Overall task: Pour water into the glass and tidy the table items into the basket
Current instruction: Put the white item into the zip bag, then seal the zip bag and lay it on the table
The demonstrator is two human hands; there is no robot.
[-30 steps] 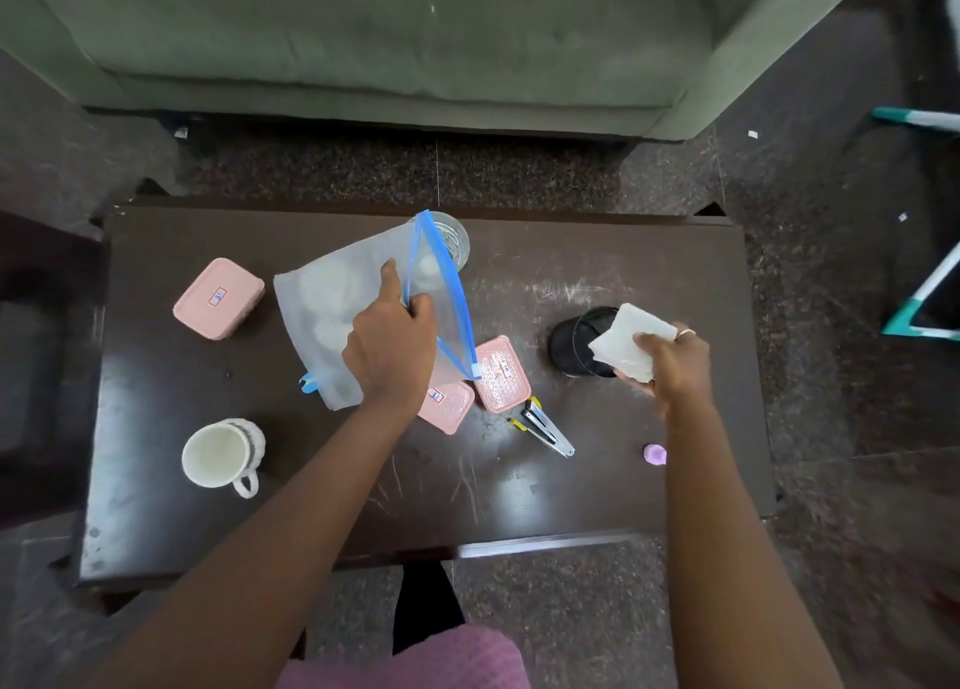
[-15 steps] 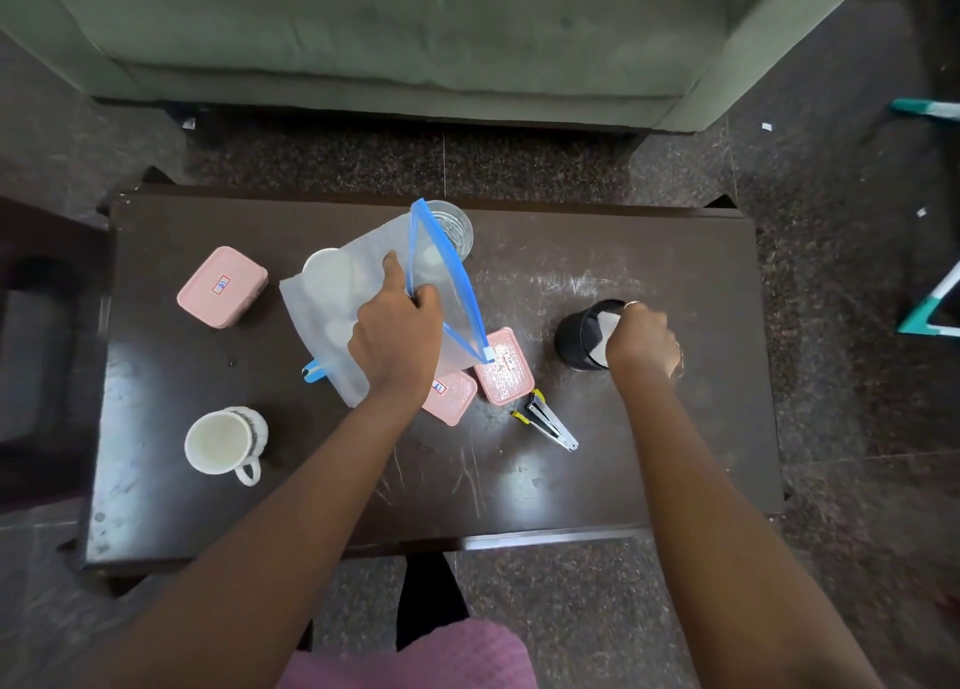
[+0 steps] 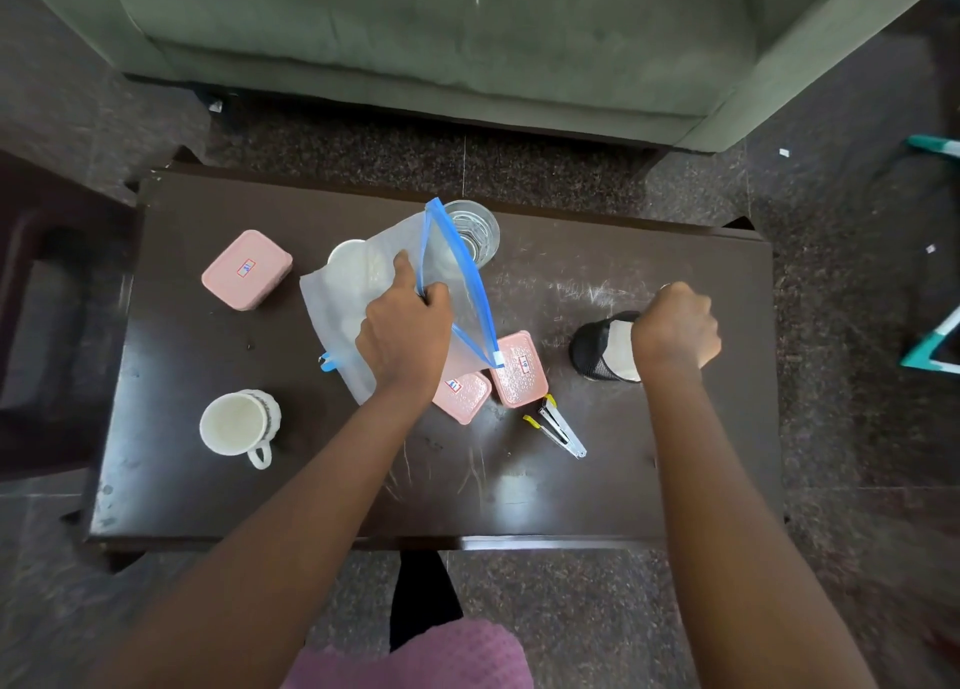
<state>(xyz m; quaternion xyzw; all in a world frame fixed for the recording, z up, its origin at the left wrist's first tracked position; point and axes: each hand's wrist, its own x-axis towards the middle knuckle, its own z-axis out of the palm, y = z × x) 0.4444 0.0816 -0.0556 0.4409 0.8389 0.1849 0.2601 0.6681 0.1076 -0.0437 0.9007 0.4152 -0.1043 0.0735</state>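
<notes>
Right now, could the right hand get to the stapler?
Probably yes: the stapler lies uncovered on the table, just left of the right forearm, though the right hand is curled over the mesh cup.

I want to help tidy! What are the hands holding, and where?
The left hand pinches the clear bag by its blue rim. The right hand curls over the white wad in the black cup; its grip is hidden.

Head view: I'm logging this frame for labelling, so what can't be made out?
Head view throughout.
Grip of the right hand: its back hides the fingers above the white wad in the black mesh cup.
Contents of the zip bag: frosted film blurs them.
Glass: the bag covers its left part.
Labels on the pink boxes: too small to read.
</notes>
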